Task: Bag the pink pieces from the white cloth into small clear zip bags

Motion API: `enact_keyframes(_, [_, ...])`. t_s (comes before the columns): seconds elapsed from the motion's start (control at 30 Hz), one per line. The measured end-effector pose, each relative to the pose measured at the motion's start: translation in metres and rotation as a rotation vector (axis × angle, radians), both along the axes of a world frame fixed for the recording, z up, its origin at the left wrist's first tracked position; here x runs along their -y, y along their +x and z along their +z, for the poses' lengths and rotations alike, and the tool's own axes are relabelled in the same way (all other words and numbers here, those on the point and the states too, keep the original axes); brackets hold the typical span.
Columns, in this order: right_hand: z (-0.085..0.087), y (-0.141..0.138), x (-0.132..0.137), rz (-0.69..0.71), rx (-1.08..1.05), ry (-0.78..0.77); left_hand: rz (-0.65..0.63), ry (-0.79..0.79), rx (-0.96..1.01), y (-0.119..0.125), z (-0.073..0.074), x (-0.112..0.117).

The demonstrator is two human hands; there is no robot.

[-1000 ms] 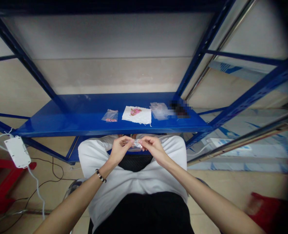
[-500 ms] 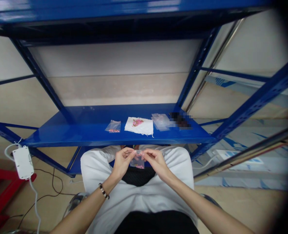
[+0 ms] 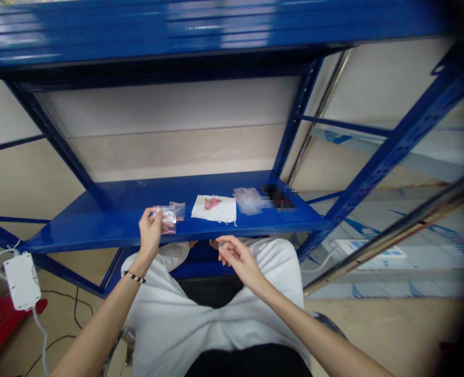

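Note:
At the shelf's front edge on the left, my left hand [image 3: 150, 228] pinches a small clear plastic bag [image 3: 169, 222] with pink pieces in its bottom. Another clear bag [image 3: 180, 207] lies on the shelf, partly hidden behind the held one. My right hand [image 3: 237, 258] hovers over my lap, in front of the shelf, its fingers loosely bent and apart, with nothing visible in them. Between the bags, near the middle of the shelf, lies a white cloth [image 3: 224, 212] bearing a heap of pink and greenish small pieces [image 3: 212, 203].
Several clear empty-looking bags [image 3: 248, 200] lie right of the cloth on the blue shelf [image 3: 114, 209]. A dark, blurred-out object [image 3: 279, 198] sits farther right. A white power box [image 3: 22, 281] hangs at the left post. An upper blue beam [image 3: 137, 36] crosses above.
My left hand has moved from above my lap to the shelf's left side, carrying the bag. My right hand has let go of the bag and stayed over my lap. The view has shifted slightly.

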State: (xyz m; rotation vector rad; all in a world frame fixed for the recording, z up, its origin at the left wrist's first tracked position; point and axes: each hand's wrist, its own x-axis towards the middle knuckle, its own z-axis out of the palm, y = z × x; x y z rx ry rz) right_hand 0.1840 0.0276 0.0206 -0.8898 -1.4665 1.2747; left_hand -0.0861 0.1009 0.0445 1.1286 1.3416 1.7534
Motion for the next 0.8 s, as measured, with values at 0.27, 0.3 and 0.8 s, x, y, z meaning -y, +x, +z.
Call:
enact_keyframes(0.27, [-0.007,0.007,-0.006,-0.058,0.101,0.117,0.07,-0.106,-0.456,-0.022,-0.007,-0.078])
enact_keyframes(0.3, [-0.005,0.013,-0.009,-0.104,0.148,0.168,0.092,-0.089,-0.534,-0.024,-0.007,-0.08])
enact_keyframes(0.8, [0.032,0.108,-0.158,-0.498,1.261,0.353,-0.334,0.276,-0.672,0.066,-0.002,0.095])
